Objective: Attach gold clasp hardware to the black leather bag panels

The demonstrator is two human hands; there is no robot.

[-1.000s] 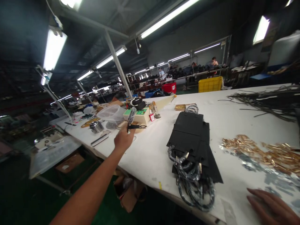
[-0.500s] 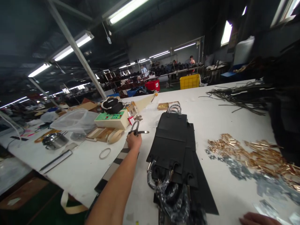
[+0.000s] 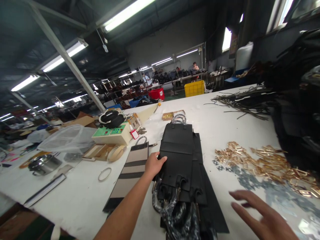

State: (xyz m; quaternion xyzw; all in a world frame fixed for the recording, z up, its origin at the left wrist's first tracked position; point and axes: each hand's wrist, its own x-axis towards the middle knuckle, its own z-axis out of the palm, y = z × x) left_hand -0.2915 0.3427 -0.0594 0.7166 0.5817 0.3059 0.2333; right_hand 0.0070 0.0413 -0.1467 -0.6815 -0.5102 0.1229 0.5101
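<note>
A stack of black bag panels (image 3: 176, 143) with plastic-wrapped handles (image 3: 172, 213) lies in front of me. My left hand (image 3: 154, 165) is at the stack's left edge, its thumb over the black panel and its other fingers curled at the edge, partly hidden. Left of it is a long grey-and-black striped panel (image 3: 132, 166). Beyond that hand, a grey ring (image 3: 141, 140) and a dark slim tool (image 3: 152, 145) rest on the table. Holding nothing, my right hand (image 3: 262, 213) hovers right of the stack with fingers apart, slightly blurred.
Gold metal fittings (image 3: 272, 163) and grey metal plates (image 3: 250, 180) are spread at right, with dark strips (image 3: 240, 103) behind. On the left are a control box (image 3: 112, 131), a tape roll (image 3: 116, 153), a steel pot (image 3: 44, 164) and a ruler-like strip (image 3: 45, 190). People work far back.
My left hand has let go of the dark tool and grey ring and moved to the stack's edge. My right hand has risen further into view. The camera view has shifted right.
</note>
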